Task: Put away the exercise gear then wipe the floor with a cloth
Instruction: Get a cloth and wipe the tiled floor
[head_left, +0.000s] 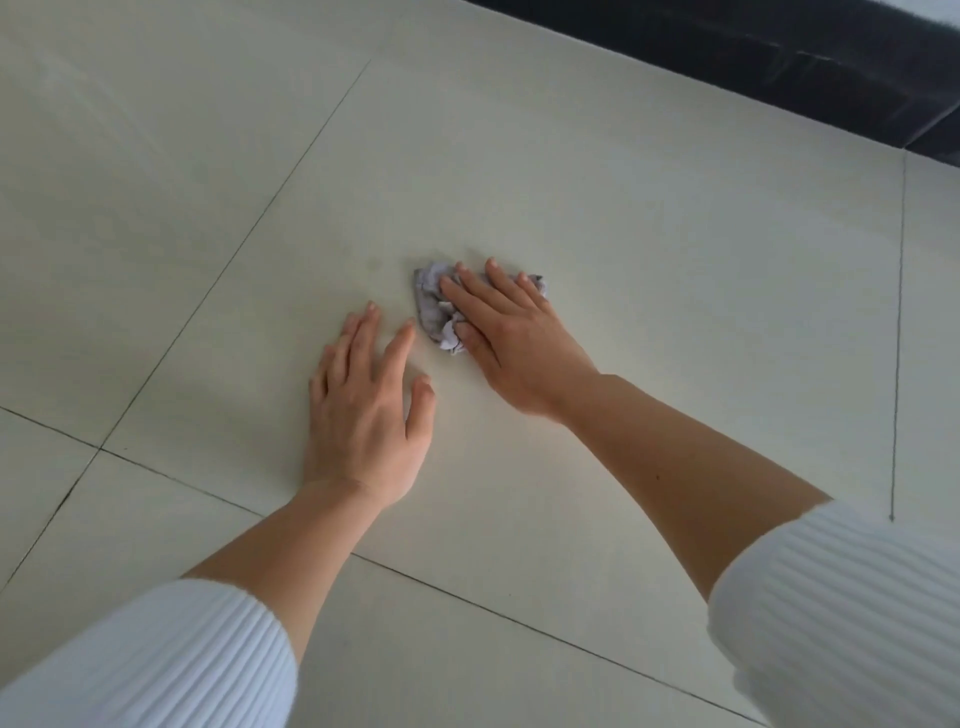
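Wiping the floor, cloth under my palm.
My right hand (498, 343) lies flat, fingers straight, pressing the crumpled cloth (434, 306) onto the floor (623, 234) to scrub; my left hand (363, 410), spread and empty, rests just beside it, likely bracing me.

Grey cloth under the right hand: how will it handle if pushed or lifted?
Probably floppy: the cloth lies crumpled in soft folds, so it would sag when lifted. Likely light: it is a thin-looking wad, flattened partly under the right hand. Pushed, it should slide on the smooth floor tile, but may bunch up rather than roll.
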